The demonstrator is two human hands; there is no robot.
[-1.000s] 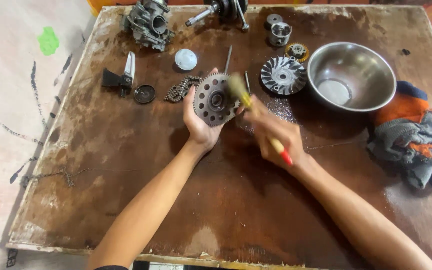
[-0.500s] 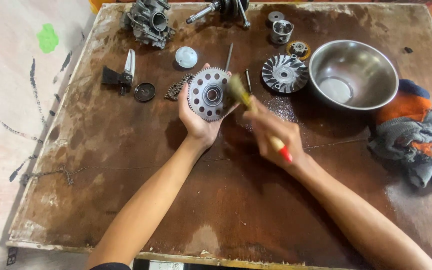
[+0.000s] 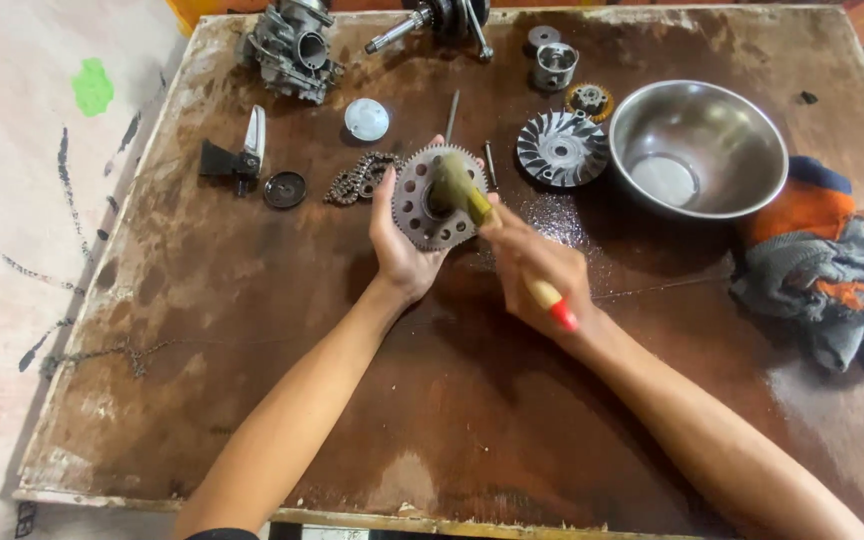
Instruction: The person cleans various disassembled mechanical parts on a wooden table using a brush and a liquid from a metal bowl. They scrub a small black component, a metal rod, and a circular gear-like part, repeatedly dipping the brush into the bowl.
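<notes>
Surface: worn brown board table (image 3: pixel 252 330), stained, wet sheen near its middle, pale scuffed floor (image 3: pixel 22 200) to its left.
Bowl: round steel bowl (image 3: pixel 742 125), shiny, upper right of the table; a little clear liquid pooled at its bottom, nothing else inside that I can tell.
Left hand: left hand (image 3: pixel 400 250) cups the gear wheel (image 3: pixel 414 215) from below, fingers curled around its rim, held tilted above the table's upper middle.
Right hand: right hand (image 3: pixel 537 265) closed around the brush (image 3: pixel 497 228) handle, bristles pressed on the wheel's hub.
Change: half a second ago the bristles stood off the wheel's right edge; now they lie over its centre. The wheel's face has tipped back darker and lower than then.
Gear wheel: dark metal disc, toothed edge, ring of round holes, grimy.
Brush: yellowish wooden handle with red tip, greasy tan bristles.
Chain: short rusty chain (image 3: pixel 352 180) bunched just left of the wheel.
Fan disc: silvery finned disc (image 3: pixel 562 150) between wheel and bowl, small brass-toned gear (image 3: pixel 589 99) behind it.
Far edge: grey carburettor (image 3: pixel 292 45), metal cylinder (image 3: pixel 554 65), white round cap (image 3: pixel 366 119).
Rags: crumpled grey, orange and blue rags (image 3: pixel 817 265) at the right edge.
</notes>
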